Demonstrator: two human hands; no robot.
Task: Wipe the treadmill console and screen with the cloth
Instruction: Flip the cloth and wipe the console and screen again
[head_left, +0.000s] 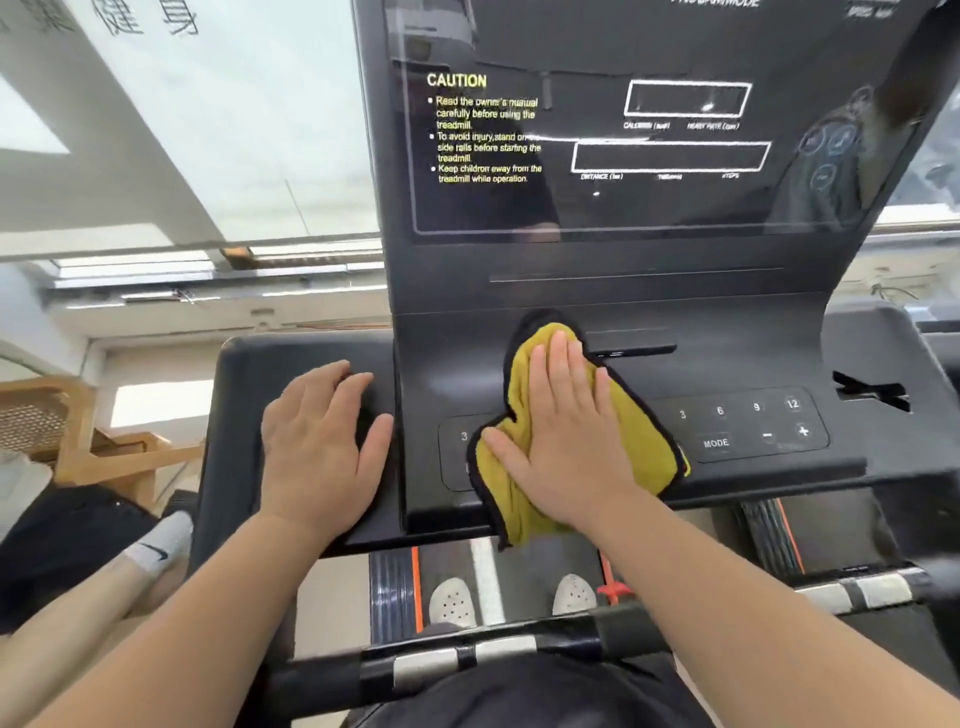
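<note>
I have my right hand (563, 436) spread flat, fingers together, pressing the yellow cloth (631, 441) against the lower part of the console (623, 296); it grips nothing, it just pins the cloth down. My left hand (319, 441) lies open and flat on the left side tray (234, 415), holding nothing, apparently bracing me. The cloth sits in the middle of the button deck, between the left button pad (457, 447) and the right button pad (748, 423), covering part of the left one, with its lower corner hanging over the front edge. The screen (649, 119) is above, well apart from the cloth, and I judge it is not yet wiped.

What worries me: the palm is pressing right beside the keys, so a firm pass over MODE, plus or minus could trigger them, and my two shoes (452, 603) are standing on the belt (488, 577). The hanging corner could also drag the cloth off the edge if I lighten the pressure. A quick upward swipe on the glossy screen may leave streaks.

Count: one cloth, one screen, two hands, two button pads, two shoes, one front handlebar (467, 660).
</note>
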